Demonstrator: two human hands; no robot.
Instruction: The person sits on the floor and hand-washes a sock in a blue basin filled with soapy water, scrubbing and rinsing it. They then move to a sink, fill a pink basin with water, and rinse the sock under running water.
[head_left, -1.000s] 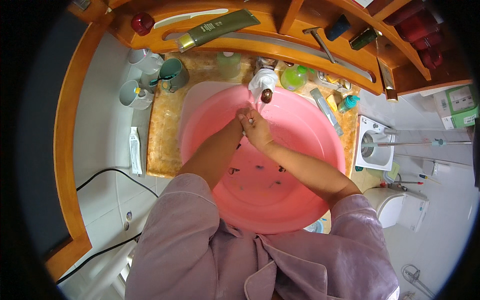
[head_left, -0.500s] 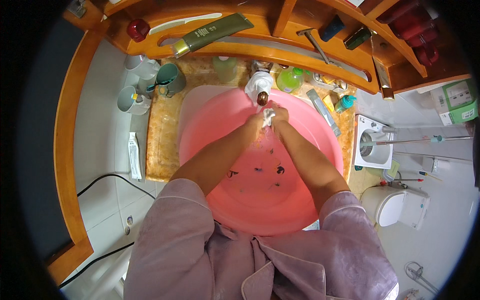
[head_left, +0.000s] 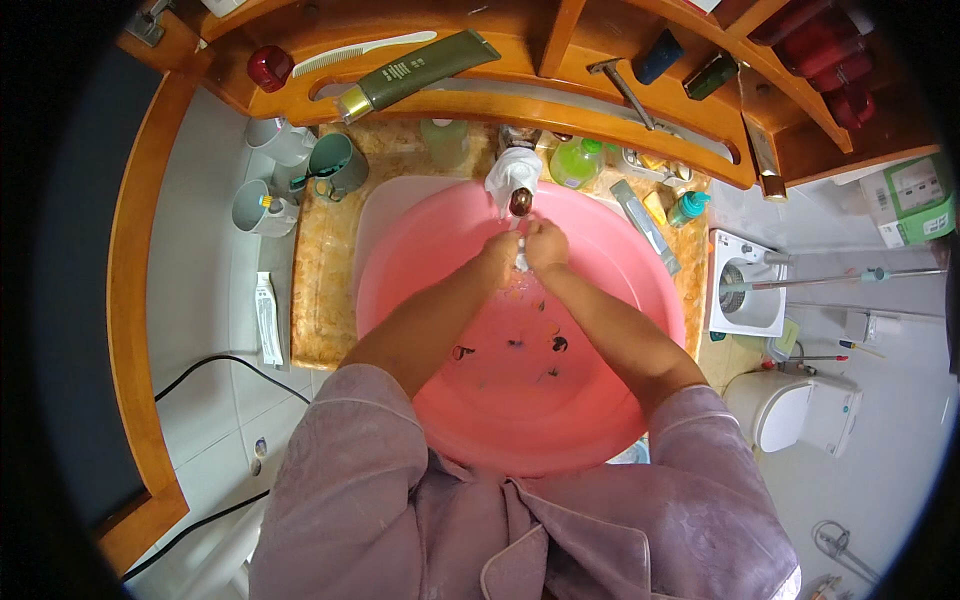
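Observation:
My left hand (head_left: 500, 258) and my right hand (head_left: 546, 244) are close together under the faucet spout (head_left: 521, 203), above a large pink basin (head_left: 530, 430). Both are closed on a small wet-looking white cloth (head_left: 521, 258), most of which is hidden between the fingers. Another white cloth (head_left: 515, 174) is wrapped around the faucet. A thin stream of water seems to run from the spout onto the hands. Small dark and coloured patches (head_left: 559, 343) show on the basin's bottom; I cannot tell whether they are printed.
A wooden shelf (head_left: 430, 103) with a green tube (head_left: 420, 73), comb and razor overhangs the counter. Cups (head_left: 338, 165) stand at the left. A green soap bottle (head_left: 577, 162) and a teal-capped bottle (head_left: 688, 208) are behind the basin. A toilet (head_left: 785, 415) is at the right.
My hands have drawn slightly nearer to me, and my right fingers have curled in. Less of the small white cloth shows between them.

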